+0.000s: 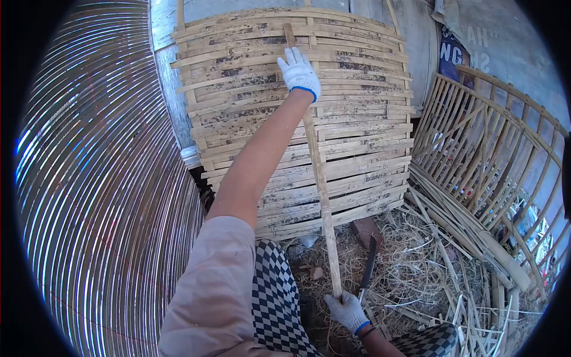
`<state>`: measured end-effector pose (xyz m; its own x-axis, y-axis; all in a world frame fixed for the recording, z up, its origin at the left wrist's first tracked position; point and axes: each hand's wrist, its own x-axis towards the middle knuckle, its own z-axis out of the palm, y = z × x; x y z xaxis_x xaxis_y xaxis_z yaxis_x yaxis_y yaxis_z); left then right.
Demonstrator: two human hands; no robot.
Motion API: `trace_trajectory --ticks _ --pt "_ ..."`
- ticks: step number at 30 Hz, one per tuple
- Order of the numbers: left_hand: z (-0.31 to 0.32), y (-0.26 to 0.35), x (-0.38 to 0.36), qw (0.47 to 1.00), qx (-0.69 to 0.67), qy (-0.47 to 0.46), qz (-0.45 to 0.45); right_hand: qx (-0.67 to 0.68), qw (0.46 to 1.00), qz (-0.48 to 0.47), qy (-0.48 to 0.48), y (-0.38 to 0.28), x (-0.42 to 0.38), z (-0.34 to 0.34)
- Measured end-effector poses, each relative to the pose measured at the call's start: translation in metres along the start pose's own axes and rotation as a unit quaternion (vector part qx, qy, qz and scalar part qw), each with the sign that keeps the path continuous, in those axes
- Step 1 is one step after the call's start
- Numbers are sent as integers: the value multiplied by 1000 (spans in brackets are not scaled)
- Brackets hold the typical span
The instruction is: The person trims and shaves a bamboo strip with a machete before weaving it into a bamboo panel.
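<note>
A long bamboo strip (318, 172) runs nearly upright in front of a woven bamboo panel (369, 125), from near its top down to the ground litter. My left hand (299, 72), in a white glove with a blue cuff, reaches high with fingers stretched out flat over the strip's upper part. Low down, my right hand (347, 312), gloved the same way, closes around the strip's bottom end. A dark-bladed knife (369, 262) rises from beside the right hand's fingers; whether that hand also holds its handle I cannot tell.
Curved, shiny slats form a screen (113, 190) on the left. A bamboo lattice fence (476, 137) stands at right, with bamboo poles (476, 223) lying below it. Shavings (410, 273) cover the ground around a reddish brick (364, 231). My checkered trouser legs (276, 303) are at the bottom.
</note>
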<state>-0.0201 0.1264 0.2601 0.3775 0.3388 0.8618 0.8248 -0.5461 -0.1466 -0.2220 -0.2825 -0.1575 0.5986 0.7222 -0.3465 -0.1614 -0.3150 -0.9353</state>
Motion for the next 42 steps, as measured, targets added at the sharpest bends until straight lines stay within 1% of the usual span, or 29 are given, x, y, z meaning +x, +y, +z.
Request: trace_trajectory --ticks 3,4,6,7,9,11,12,15,16,18,22,25,26,28,31,32,33,34,35,36,38,40,41,42 --pt "2 -8 -19 1000 -15 -5 25 -47 998 28 -11 5 5 -3" --pt "-6 -10 -26 999 -5 -39 37 -81 996 34 -6 15 10 -7" --pt "11 -15 -23 998 -29 -44 42 -150 987 49 -1 44 21 -11" --pt "25 -18 -23 997 -43 -50 42 -157 986 56 -4 52 22 -10" --pt "48 -22 -20 995 -85 10 51 -170 983 70 -8 58 23 -13" --pt "61 -22 -20 987 -139 62 45 -170 983 66 23 54 27 -20" --pt "69 -21 -19 986 -143 79 40 -170 983 65 37 52 27 -21" --pt "84 -21 -17 985 -134 95 42 -168 983 63 32 50 32 -23" --pt "83 -22 -17 993 -98 51 39 -172 983 65 26 46 31 -22" --pt "90 -23 -16 993 -94 64 39 -178 982 68 16 35 27 -19" --pt "80 -20 -20 988 -122 89 31 -186 981 54 25 56 31 -24" --pt "64 -20 -26 951 -278 127 -44 -188 980 37 52 68 36 -26" --pt "61 -21 -29 929 -336 129 -89 -201 977 35 58 69 36 -27" --pt "57 -24 -34 866 -447 136 -177 -232 970 27 63 63 33 -27" --pt "41 -33 -60 835 -484 86 -248 -227 973 18 36 59 26 -23" --pt "60 -32 -62 855 -441 116 -248 -234 972 15 27 56 23 -22" --pt "64 -34 -66 794 -560 51 -230 -243 970 10 26 53 19 -21" --pt "67 -38 -70 717 -666 -15 -206 -252 967 4 25 51 16 -20" --pt "64 -42 -75 625 -756 -81 -177 -262 965 -2 24 49 13 -20" --pt "58 -44 -82 521 -817 -174 -175 -259 966 8 13 49 13 -19" --pt "31 -40 -106 383 -875 -225 -192 -256 966 30 -7 52 14 -19" --pt "22 -34 -125 230 -915 -262 -204 -289 957 -3 -18 60 15 -19" --pt "23 -33 -132 176 -927 -274 -187 -305 952 -19 -23 66 17 -17" --pt "24 -32 -139 121 -936 -286 -169 -335 940 -40 -53 73 18 -18"
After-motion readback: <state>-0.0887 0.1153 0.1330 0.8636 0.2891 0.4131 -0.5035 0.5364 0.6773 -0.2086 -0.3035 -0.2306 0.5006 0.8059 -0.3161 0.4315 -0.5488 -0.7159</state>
